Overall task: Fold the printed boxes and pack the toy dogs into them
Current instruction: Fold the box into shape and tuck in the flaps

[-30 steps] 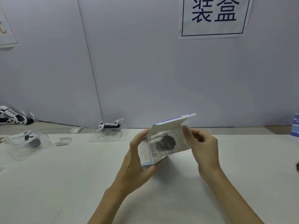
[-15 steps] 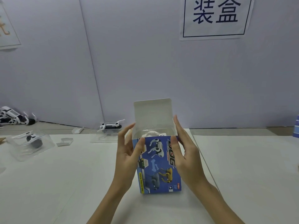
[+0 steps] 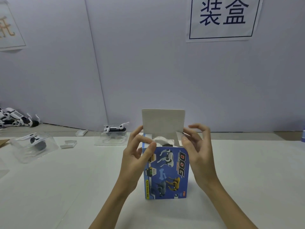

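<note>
Standing upright at centre of the tabletop (image 3: 66,187): printed box (image 3: 166,174), top lid flap (image 3: 163,120) raised at 12 o'clock, white toy dog (image 3: 162,140) in its clear shell peeking out of the open mouth. At 9 o'clock of the box, left hand (image 3: 133,156) pinching the left side flap between thumb and fingers. At 3 o'clock, right hand (image 3: 197,151) fingers loosely curled, touching the right side flap, no firm grasp visible. Thin card, probably light and easily creased, so best held by the side walls near the top corners, never squeezed mid-panel. Side flaps likely next to go inward, then lid down. More dogs in clear trays (image 3: 33,145) waiting at 10 o'clock.
</note>
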Tool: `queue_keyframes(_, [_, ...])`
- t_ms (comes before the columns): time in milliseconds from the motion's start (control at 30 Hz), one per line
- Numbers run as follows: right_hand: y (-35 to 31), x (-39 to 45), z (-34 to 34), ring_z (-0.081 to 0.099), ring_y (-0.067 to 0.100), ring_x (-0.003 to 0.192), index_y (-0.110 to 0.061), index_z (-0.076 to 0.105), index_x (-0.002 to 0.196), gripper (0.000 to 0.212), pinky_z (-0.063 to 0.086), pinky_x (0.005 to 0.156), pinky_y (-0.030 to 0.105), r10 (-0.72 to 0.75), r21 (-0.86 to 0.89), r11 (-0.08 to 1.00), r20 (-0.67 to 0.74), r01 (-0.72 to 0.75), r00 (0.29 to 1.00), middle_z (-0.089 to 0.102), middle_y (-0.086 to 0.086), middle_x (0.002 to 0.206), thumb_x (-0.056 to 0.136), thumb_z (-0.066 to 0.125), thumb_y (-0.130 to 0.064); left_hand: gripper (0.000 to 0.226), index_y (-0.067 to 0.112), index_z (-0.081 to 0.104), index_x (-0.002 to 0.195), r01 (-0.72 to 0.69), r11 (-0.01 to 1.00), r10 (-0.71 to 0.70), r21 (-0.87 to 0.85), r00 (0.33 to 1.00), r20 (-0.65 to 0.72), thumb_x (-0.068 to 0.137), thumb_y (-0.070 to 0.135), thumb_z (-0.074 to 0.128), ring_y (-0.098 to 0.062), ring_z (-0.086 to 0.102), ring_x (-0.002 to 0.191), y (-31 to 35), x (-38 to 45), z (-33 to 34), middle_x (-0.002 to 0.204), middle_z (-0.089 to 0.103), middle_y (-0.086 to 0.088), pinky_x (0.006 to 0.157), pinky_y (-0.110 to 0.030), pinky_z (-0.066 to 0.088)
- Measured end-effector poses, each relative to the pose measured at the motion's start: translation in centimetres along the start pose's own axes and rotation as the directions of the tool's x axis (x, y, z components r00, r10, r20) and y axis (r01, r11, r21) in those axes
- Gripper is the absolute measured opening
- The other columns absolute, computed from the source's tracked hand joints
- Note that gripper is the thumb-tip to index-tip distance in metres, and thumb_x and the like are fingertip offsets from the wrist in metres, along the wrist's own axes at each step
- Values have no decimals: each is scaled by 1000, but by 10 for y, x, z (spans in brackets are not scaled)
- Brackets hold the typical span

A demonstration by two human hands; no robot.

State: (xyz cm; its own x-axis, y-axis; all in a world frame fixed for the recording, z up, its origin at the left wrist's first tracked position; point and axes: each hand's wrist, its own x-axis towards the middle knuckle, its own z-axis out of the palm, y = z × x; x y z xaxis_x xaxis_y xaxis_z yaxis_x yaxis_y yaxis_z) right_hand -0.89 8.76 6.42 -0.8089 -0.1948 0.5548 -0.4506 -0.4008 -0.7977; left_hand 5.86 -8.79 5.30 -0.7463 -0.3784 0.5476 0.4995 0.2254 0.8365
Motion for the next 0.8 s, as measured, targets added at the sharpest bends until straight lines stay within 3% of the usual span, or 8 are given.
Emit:
queue_keyframes(67, [-2,4,-4,71,22,111,-34,44,144,51,64,75,35,-15,51,999,46,13,999,72,0,120,97,64,-28,39,28,68,98,-15,997,16,-81,1000,9,79,59,80,-10,61,128,3,0,0,140,55,24,79,-41,61])
queue_keyframes(167, [0,3,-6,71,20,111,-17,63,131,31,61,72,26,-39,-37,998,97,43,995,73,0,120,103,52,-24,59,32,49,123,-54,974,64,-218,997,40,80,47,86,-26,67,120,5,0,-3,132,61,1,68,-33,61])
queue_keyframes(233, [6,3,-13,66,28,122,-4,69,116,37,62,75,29,-1,-19,1000,102,3,995,70,4,126,101,42,-23,57,39,46,129,-108,985,119,-132,990,80,85,44,81,-30,61,127,2,1,-8,132,57,1,73,-43,63])
queue_keyframes(333, [10,1,-19,63,27,128,-6,69,114,42,61,80,29,-27,-47,998,137,33,990,65,1,138,104,36,-30,36,36,56,118,-143,990,139,11,976,167,88,45,73,-32,49,138,-6,2,-12,137,50,4,85,-56,61])
queue_keyframes(433, [9,0,-14,61,20,130,-22,63,115,41,64,75,31,-66,-261,959,188,115,980,59,-9,143,100,51,-58,37,36,59,113,-37,996,50,-87,987,155,89,61,70,-29,53,137,-6,1,-10,139,50,8,79,-42,63])
queue_keyframes(567, [13,-1,-5,60,20,127,-28,58,115,30,64,71,30,-131,-392,901,167,187,977,56,-12,128,91,65,-46,35,36,52,128,-111,991,116,-71,990,77,97,45,65,-25,61,130,-12,-2,-1,147,49,14,82,-36,63])
queue_keyframes(700, [13,-8,0,63,15,121,-25,57,112,30,61,72,25,-168,-356,922,-17,151,986,59,-3,125,90,68,-42,69,31,38,148,-167,955,214,244,960,-180,89,42,73,-15,54,134,-22,-6,6,150,47,15,106,-46,51])
queue_keyframes(800, [17,-14,9,70,20,113,-22,53,112,27,60,61,23,-39,-121,992,-119,24,992,63,8,122,93,69,-32,89,25,38,154,-329,724,407,607,913,9,85,73,67,-17,43,141,-22,-11,5,154,42,11,115,-42,36])
